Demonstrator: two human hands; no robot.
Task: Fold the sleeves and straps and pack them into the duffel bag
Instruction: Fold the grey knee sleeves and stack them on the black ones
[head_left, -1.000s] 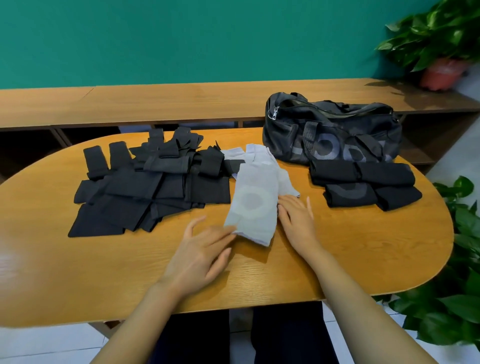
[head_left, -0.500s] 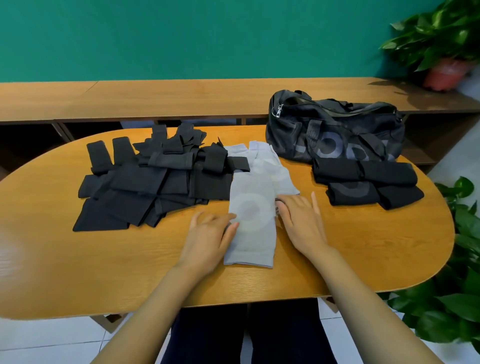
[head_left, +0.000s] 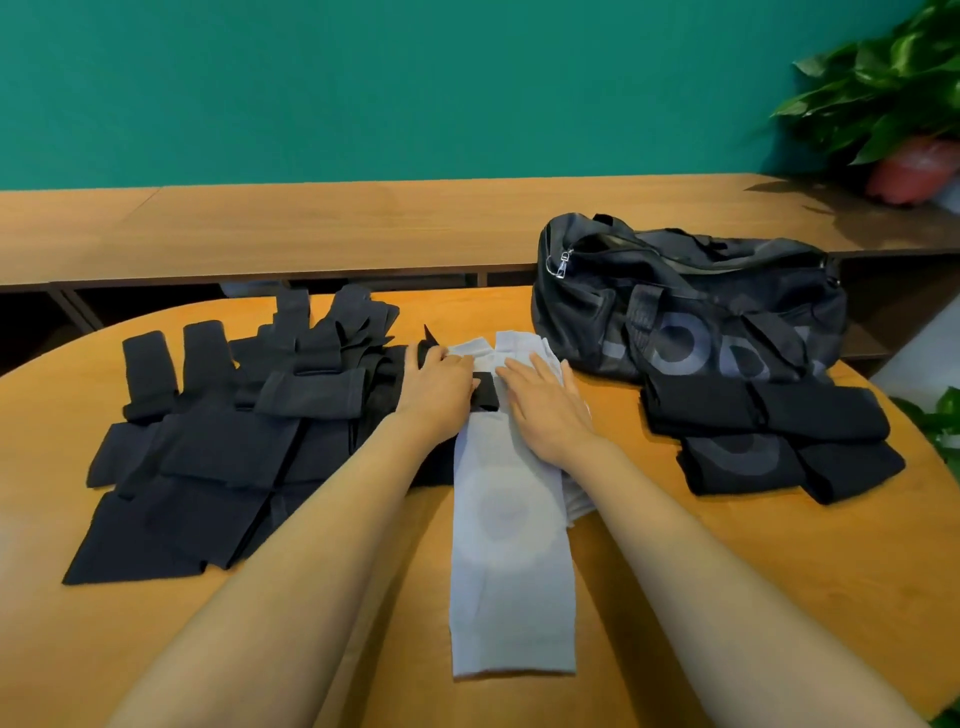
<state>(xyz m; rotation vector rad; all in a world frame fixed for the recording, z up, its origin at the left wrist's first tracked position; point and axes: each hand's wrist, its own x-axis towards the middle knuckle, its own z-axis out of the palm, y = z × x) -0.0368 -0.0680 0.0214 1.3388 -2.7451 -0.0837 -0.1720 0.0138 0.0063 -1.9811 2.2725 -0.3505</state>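
Head view. Spotter: hands?
Recorder: left hand (head_left: 441, 387) and right hand (head_left: 545, 402) apart, palm-down, fingers loose, gripping nothing. Both rest at the far end of a long pale grey knit sleeve (head_left: 511, 545), with a short black strap (head_left: 485, 392) between them.
Spotter: bag?
Recorder: black fabric duffel bag (head_left: 691, 312) sits far right on the oval wooden worktop (head_left: 805, 545), with folded black sleeves (head_left: 769, 441) just before it. Loose black heap (head_left: 223, 441) on the left.

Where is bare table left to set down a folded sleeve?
Bare: near-right, between the grey sleeve and the folded black stack; near-left, in front of the black pile. Crowded: far middle, from pile to duffel bag, around the left hand and right hand.
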